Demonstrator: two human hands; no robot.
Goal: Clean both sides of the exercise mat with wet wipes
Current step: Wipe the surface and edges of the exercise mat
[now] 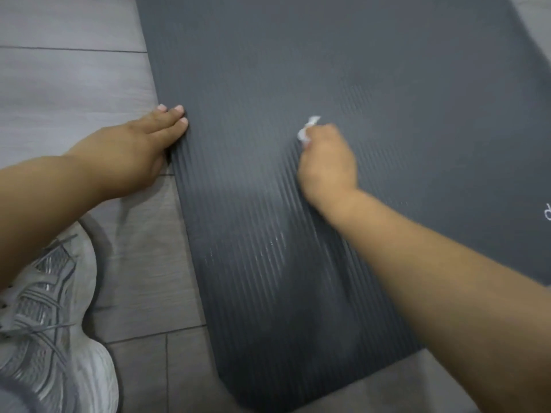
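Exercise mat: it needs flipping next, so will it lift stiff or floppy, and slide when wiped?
Probably floppy: the exercise mat lies flat on the floor like soft ribbed foam. It may slide when wiped, since the left hand presses its edge while the right hand holds the wipe to it.

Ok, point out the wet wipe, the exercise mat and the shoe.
wet wipe (308, 130): head view, on the white crumpled part that shows.
exercise mat (328, 55): head view, on the bare ribbed surface towards the far end.
shoe (50, 293): head view, on the laced upper.
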